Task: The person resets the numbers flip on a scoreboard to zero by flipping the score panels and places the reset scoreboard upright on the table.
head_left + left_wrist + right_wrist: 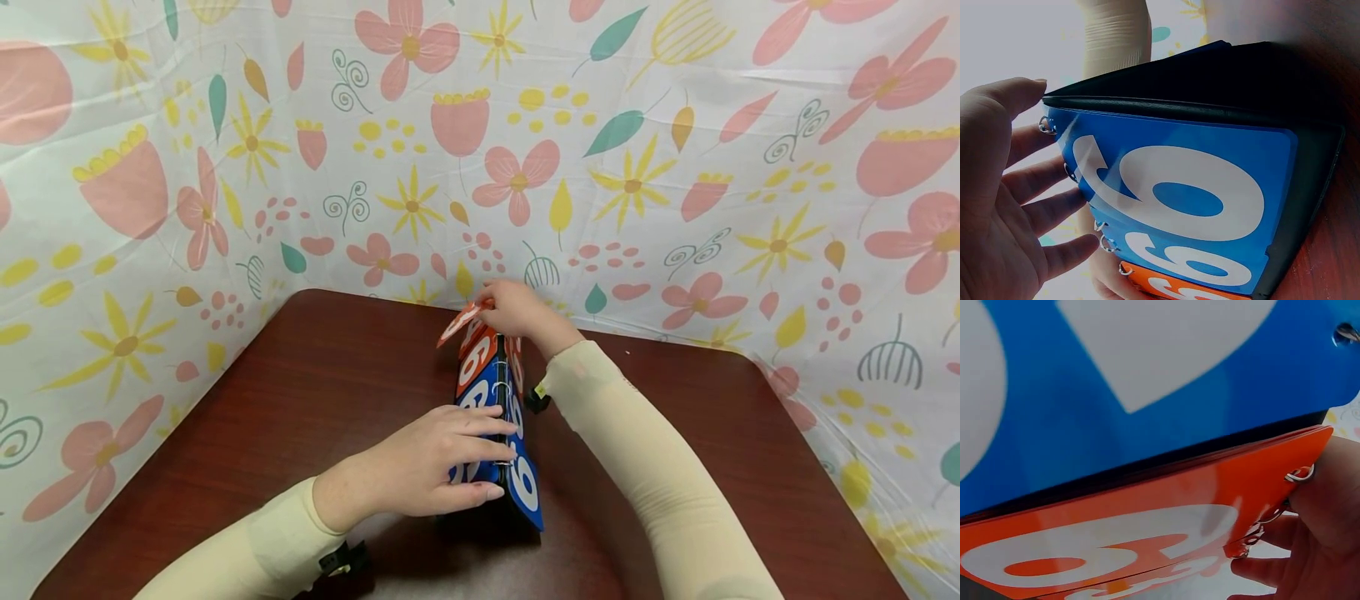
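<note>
A tabletop flip scoreboard with a black folding stand (pixel 1310 169) stands tent-like on the table, its ridge running away from me. Ringed number cards hang on both sides: a blue card (pixel 1285 162) bearing a white 6- or 9-like figure at the near end, red cards (pixel 1260 481) farther along. My left hand (pixel 435 458) lies over the near part of the ridge, fingers extended across the rings and thumb at the near end. At the far end, my right hand (pixel 521 312) pinches a red number card (pixel 459 323) that sticks out to the left. Its fingertips are partly hidden.
The dark reddish-brown table (pixel 360 358) extends on both sides of the scoreboard. A flower-patterned cloth (pixel 480 167) hangs behind and to the sides. Small black wrist devices sit at both sleeves, one near the left cuff (pixel 330 508).
</note>
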The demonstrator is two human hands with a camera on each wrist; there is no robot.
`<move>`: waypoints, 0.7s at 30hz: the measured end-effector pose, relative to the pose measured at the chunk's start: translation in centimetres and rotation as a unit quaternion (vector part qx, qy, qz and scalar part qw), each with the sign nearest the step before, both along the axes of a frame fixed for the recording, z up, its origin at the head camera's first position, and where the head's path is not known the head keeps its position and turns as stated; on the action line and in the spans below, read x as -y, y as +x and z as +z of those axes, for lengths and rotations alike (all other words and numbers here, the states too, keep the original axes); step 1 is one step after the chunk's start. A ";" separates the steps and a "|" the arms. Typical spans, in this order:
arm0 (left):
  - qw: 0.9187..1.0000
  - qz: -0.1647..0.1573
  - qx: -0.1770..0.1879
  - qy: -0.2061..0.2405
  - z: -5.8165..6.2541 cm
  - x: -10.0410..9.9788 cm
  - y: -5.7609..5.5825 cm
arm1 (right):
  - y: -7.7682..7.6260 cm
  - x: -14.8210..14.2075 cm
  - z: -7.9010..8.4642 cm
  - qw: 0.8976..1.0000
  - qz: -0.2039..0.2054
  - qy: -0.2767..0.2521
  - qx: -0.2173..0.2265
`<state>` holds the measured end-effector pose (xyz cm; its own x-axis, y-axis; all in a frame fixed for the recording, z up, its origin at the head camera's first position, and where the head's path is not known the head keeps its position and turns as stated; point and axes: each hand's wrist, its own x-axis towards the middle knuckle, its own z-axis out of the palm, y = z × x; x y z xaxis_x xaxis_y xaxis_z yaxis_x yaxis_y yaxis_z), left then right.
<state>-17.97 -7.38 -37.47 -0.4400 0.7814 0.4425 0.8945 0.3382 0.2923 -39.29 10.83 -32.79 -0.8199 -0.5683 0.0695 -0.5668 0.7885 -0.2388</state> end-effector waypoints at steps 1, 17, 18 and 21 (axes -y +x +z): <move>1.000 0.000 0.002 0.000 0.0 0.0 0.0 | 0.0 0.1 0.1 1.000 0.000 0.007 0.005; 1.000 -0.001 -0.015 -0.002 0.0 0.0 -0.1 | -0.8 0.3 0.1 0.996 -0.041 0.031 0.079; 1.000 -0.002 -0.013 -0.001 0.0 0.0 -0.1 | -0.8 0.3 0.1 0.996 -0.038 0.019 0.082; 1.000 -0.002 -0.011 -0.001 0.1 0.0 -0.1 | -0.9 -0.3 -0.1 0.995 -0.025 -0.034 0.093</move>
<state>-18.05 -7.38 -37.38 -0.4274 0.7837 0.4508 0.9020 0.3358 0.2714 -40.20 11.10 -32.91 -0.8491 -0.5260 -0.0486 -0.4690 0.7930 -0.3889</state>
